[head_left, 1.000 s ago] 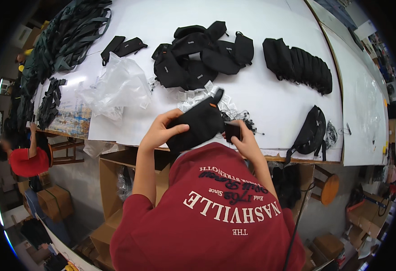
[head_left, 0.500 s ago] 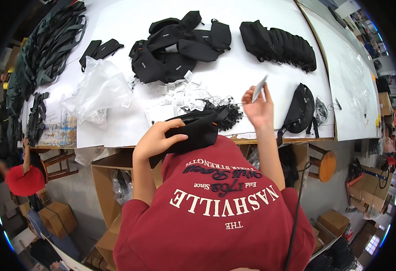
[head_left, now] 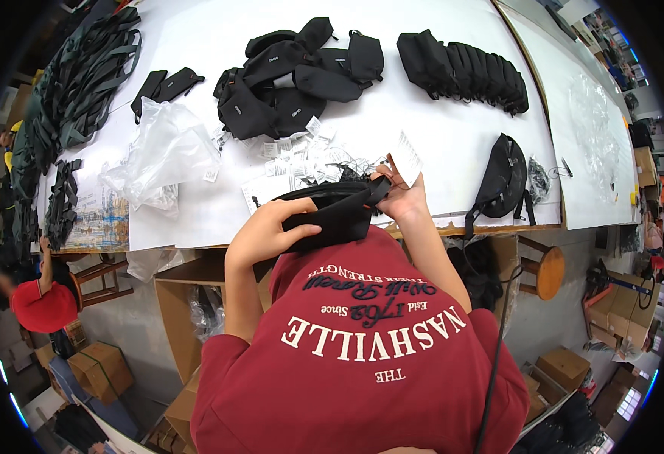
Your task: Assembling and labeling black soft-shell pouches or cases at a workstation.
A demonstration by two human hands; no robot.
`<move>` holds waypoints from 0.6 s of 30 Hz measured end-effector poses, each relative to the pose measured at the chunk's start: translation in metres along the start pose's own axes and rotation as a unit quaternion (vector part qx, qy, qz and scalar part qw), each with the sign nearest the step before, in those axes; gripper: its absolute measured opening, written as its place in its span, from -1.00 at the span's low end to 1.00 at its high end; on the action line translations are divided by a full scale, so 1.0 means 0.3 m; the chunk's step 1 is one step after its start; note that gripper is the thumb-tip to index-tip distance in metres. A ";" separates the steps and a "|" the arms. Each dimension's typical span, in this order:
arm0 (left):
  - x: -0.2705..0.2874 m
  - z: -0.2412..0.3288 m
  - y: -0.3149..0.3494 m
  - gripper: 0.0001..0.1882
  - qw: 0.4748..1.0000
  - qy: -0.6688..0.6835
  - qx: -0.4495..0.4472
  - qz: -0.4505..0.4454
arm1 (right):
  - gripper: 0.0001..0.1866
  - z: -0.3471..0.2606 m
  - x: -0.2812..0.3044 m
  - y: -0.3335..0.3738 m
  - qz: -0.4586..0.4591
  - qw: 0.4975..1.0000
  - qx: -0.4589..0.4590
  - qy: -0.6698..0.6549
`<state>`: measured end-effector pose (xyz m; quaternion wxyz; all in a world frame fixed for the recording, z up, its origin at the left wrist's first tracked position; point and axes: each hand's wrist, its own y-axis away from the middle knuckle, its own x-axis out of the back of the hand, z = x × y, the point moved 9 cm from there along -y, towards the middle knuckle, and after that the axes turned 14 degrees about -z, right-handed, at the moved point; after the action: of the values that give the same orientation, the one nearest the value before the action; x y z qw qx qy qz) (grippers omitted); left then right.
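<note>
My left hand (head_left: pixel 270 231) is closed on a small black zip pouch (head_left: pixel 335 219), held at the table's near edge against my shirt. The pouch's top gapes, and a short black loop sticks out at its right end. At that end my right hand (head_left: pixel 404 201) pinches a white hang tag (head_left: pixel 407 160), its fingers beside the loop. Whether the tag's string touches the loop I cannot make out. Just beyond the pouch lies a heap of white tags (head_left: pixel 313 155) with black strings, partly hidden by the pouch and my hand.
Black pouches (head_left: pixel 279 83) are piled at the far middle, with a row of more (head_left: pixel 468 72) to their right. A black waist bag (head_left: pixel 502 178) lies at right, a clear plastic bag (head_left: pixel 169 147) at left. Dark straps (head_left: pixel 82 91) hang far left; a co-worker (head_left: pixel 43 299) is below.
My right hand has come left and down with the tag to the pouch's right end. The tag has turned its broad side into view. My left hand keeps its hold.
</note>
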<state>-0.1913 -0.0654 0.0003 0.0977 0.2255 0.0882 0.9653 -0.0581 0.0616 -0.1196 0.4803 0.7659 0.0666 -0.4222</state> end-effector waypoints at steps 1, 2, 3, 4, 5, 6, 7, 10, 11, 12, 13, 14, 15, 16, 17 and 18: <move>0.001 0.000 -0.002 -0.76 1.000 0.000 0.000 0.000 | -0.40 -0.001 0.003 -0.002 -0.001 1.000 0.000 0.009; 0.001 0.001 -0.004 -0.76 1.000 0.001 -0.002 -0.002 | -0.40 -0.002 0.003 -0.002 -0.002 1.000 0.001 0.017; 0.002 0.003 -0.007 -0.76 1.000 0.002 -0.004 -0.003 | -0.40 0.001 0.000 0.000 -0.002 1.000 0.001 0.017; 0.001 0.002 -0.009 -0.76 1.000 0.002 -0.004 -0.003 | -0.42 0.012 -0.005 0.009 0.004 1.000 -0.002 0.010; 0.000 0.003 -0.012 -0.76 1.000 0.000 -0.008 -0.004 | -0.44 0.021 -0.012 0.016 0.010 1.000 -0.006 0.003; 0.000 0.005 -0.016 -0.76 1.000 -0.003 -0.013 -0.004 | -0.44 0.026 -0.026 0.022 0.010 1.000 -0.006 0.003; 0.001 0.005 -0.018 -0.76 1.000 -0.003 -0.013 -0.004 | -0.46 0.026 -0.033 0.033 0.023 1.000 0.001 0.002; 0.003 0.019 -0.024 -0.76 1.000 -0.017 -0.026 -0.004 | -0.53 0.020 0.028 -0.090 -0.146 0.988 -0.044 -0.028; 0.001 0.015 -0.026 -0.76 1.000 -0.015 -0.026 -0.004 | -0.58 0.044 -0.077 -0.066 -0.322 0.940 -0.098 -0.057; 0.001 0.012 -0.028 -0.76 1.000 -0.013 -0.025 -0.004 | -0.58 0.033 -0.082 -0.078 -0.323 0.939 -0.099 -0.056; 0.002 0.003 -0.023 -0.76 1.000 -0.012 -0.023 0.000 | -0.62 0.011 -0.095 -0.049 -0.172 0.984 -0.047 0.014; 0.004 -0.003 -0.023 -0.75 1.000 -0.006 -0.019 0.002 | -0.66 -0.034 -0.064 -0.014 -0.016 0.996 0.012 0.083; 0.006 -0.005 -0.024 -0.75 1.000 0.000 -0.016 0.002 | -0.66 -0.046 -0.064 -0.028 -0.017 0.996 0.013 0.083; 0.009 -0.008 -0.021 -0.75 1.000 -0.001 -0.017 0.004 | -0.68 -0.092 -0.040 -0.052 0.003 0.993 0.048 0.107; 0.022 -0.020 -0.013 -0.74 1.000 -0.004 -0.007 0.026 | -0.68 -0.143 -0.001 -0.072 0.024 0.987 0.084 0.132; 0.034 -0.029 -0.006 -0.74 0.999 -0.007 0.003 0.046 | -0.67 -0.171 0.037 -0.118 -0.045 0.987 0.056 0.145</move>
<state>-0.2038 -0.0625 -0.0034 0.0529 0.2366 0.0797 0.9669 -0.0391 0.1175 -0.1421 0.4026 0.8407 0.1464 -0.3313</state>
